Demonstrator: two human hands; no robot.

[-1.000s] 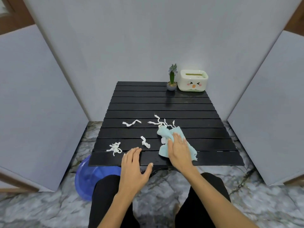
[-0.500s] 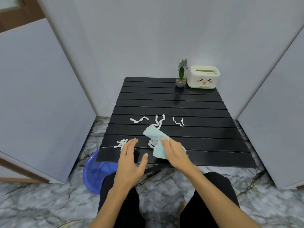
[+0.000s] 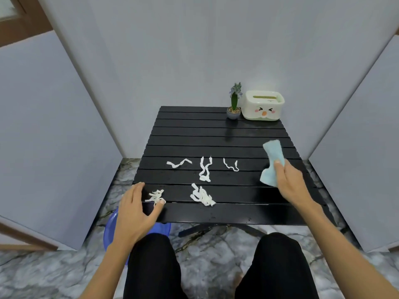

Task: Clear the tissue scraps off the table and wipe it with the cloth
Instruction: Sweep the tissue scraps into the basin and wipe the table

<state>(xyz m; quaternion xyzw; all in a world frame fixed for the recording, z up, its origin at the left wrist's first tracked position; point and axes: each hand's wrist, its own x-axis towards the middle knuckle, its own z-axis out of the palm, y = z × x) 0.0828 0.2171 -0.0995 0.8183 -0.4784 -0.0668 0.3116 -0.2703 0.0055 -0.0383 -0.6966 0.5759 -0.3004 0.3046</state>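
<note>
Several white tissue scraps lie on the black slatted table (image 3: 216, 130): a wavy strip (image 3: 179, 163), a forked strip (image 3: 204, 169), a thin curl (image 3: 231, 165), a bundle (image 3: 202, 195) and a small clump (image 3: 155, 195) near the front left. My right hand (image 3: 289, 182) grips the light blue cloth (image 3: 271, 161) and holds it lifted over the table's right side. My left hand (image 3: 135, 209) rests open at the front left edge, fingers spread around the small clump, the thumb touching it.
A small potted plant (image 3: 234, 104) and a cream tissue box with a face (image 3: 262, 105) stand at the table's back right corner. A blue basin (image 3: 112, 229) sits on the marble floor under the front left corner. Grey panels close in both sides.
My right hand lifted the cloth off the front middle of the table and carried it right. A bundle of scraps now lies uncovered there. My left hand slid left to the small clump.
</note>
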